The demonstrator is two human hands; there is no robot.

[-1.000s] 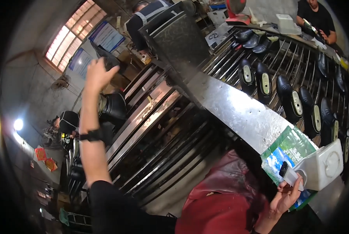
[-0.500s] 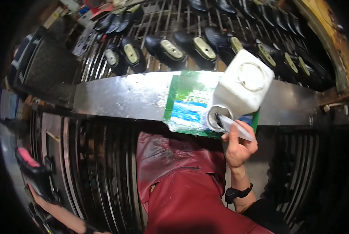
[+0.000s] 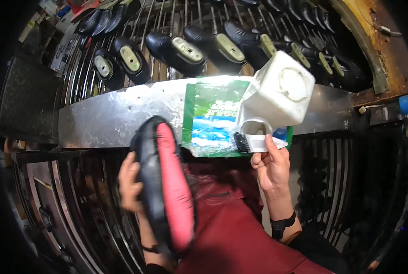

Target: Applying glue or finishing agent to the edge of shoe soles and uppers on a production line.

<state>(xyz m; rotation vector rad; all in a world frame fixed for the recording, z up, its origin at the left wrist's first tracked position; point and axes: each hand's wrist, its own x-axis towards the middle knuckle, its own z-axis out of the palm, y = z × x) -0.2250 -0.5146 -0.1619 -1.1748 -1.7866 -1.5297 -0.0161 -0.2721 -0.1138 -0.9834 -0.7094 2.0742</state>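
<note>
My left hand (image 3: pixel 130 182) is closed round a black shoe (image 3: pixel 145 173), whose pink underside (image 3: pixel 175 194) faces up toward me. The shoe stands lengthwise over my lap, its upper end over the bench edge. In my right hand (image 3: pixel 274 166), pinched between thumb and fingers, is a small white-handled brush (image 3: pixel 257 143) with black bristles pointing left. The brush is just in front of the round opening of a tilted white plastic jug (image 3: pixel 284 86). That jug rests on a green, white and blue printed sheet (image 3: pixel 213 109).
A metal bench edge (image 3: pixel 122 112) runs across in front of me. Behind it, several black shoes on pale lasts (image 3: pixel 185 49) lie on a rack of metal rods. A dark red apron (image 3: pixel 222 219) covers my lap. Dark racks (image 3: pixel 99 182) stand below the bench.
My left hand has brought the shoe from the far lower left to in front of me. My right hand has drawn the brush out of the jug's opening and turned its bristles left.
</note>
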